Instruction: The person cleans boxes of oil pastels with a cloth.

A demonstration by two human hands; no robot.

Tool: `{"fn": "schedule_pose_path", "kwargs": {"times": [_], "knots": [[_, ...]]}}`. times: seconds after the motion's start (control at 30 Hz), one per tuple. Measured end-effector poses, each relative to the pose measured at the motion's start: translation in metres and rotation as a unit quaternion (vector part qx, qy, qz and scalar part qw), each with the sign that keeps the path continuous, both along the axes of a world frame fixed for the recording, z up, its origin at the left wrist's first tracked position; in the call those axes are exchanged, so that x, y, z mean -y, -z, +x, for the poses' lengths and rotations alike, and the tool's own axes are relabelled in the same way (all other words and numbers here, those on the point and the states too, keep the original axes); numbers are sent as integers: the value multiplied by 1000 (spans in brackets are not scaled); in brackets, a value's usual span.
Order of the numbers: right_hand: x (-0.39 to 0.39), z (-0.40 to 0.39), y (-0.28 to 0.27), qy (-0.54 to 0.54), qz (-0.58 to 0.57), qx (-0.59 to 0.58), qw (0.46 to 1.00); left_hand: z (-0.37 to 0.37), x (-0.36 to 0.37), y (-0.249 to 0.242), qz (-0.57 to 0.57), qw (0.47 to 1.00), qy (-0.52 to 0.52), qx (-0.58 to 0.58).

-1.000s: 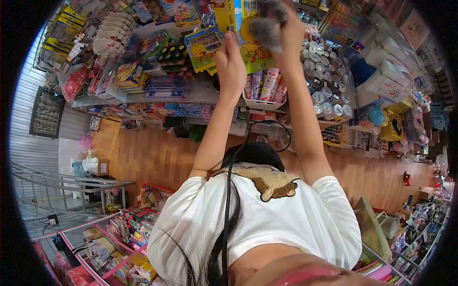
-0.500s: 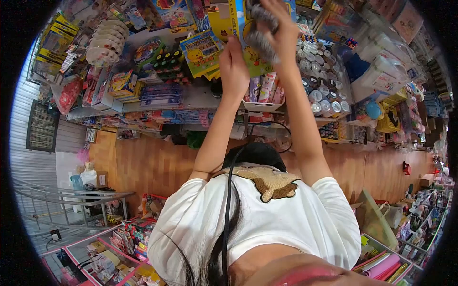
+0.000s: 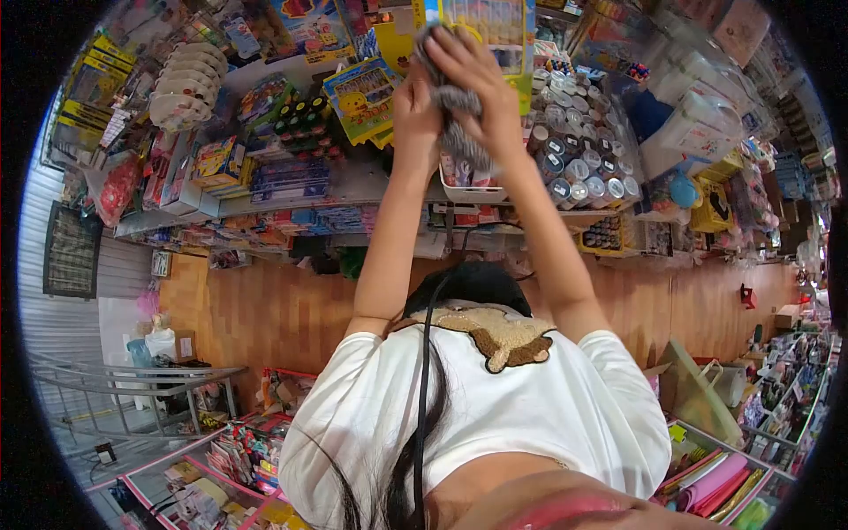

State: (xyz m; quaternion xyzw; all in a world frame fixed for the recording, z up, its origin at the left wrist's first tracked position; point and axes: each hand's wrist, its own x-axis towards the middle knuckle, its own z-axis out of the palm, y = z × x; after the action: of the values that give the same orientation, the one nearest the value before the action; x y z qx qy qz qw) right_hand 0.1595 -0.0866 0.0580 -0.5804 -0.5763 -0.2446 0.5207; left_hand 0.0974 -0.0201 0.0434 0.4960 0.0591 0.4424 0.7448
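Note:
At the top of the head view, my left hand [image 3: 413,110] is closed on the side of a yellow-and-blue flat package [image 3: 505,40], its fingers partly hidden. Rows of coloured sticks show on the front of this package. My right hand [image 3: 484,88] presses a grey fuzzy cloth [image 3: 461,146] against the left part of the package, close to my left hand. Some of the cloth hangs below the right fingers. Beside my left hand stand similar yellow-and-green packages [image 3: 360,102] with a chick picture.
Lidded clear jars [image 3: 579,159] crowd the shelf to the right. A white basket [image 3: 473,193] with rolled packs sits below my hands. Boxes [image 3: 221,163] and a stack of white palettes [image 3: 184,88] are at left. A black cable [image 3: 426,353] hangs over my shirt.
My right hand and the cloth have moved left across the package, close to my left hand. The package now shows more of its front with the coloured sticks.

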Motion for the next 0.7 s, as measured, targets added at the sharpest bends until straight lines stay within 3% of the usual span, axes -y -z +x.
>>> {"fn": "schedule_pose_path", "kwargs": {"times": [0.03,0.07,0.13,0.23,0.27,0.33,0.4,0.43,0.5,0.63,0.67,0.7], "knots": [[-4,7,-10,10,-4,33,999,-4,4,-5,-37,999,23,1],[-6,17,-22,18,-7,23,1000,3,-2,8,22,998,-19,-51],[-2,37,-37,35,-15,0,999,-3,2,3,4,994,-5,-109],[7,38,-37,3,64,-118,991,-3,8,-6,5,994,-25,-104],[10,63,-2,32,72,-110,991,-1,8,-6,12,997,-37,-73],[10,58,42,18,103,-225,969,-1,7,-5,33,996,-56,-66],[11,30,45,60,119,-205,970,-2,4,-2,60,989,-70,-113],[12,2,39,112,117,-130,978,-2,4,0,73,985,-76,-139],[18,-31,28,77,41,-77,993,7,5,4,39,998,-48,-20],[3,-8,-11,128,-6,4,992,0,-14,20,27,996,77,20],[-1,1,-19,153,-20,27,988,-2,-10,16,2,998,36,-54],[-3,10,-24,88,22,-82,992,-5,-3,6,-24,992,-6,-127]]}}
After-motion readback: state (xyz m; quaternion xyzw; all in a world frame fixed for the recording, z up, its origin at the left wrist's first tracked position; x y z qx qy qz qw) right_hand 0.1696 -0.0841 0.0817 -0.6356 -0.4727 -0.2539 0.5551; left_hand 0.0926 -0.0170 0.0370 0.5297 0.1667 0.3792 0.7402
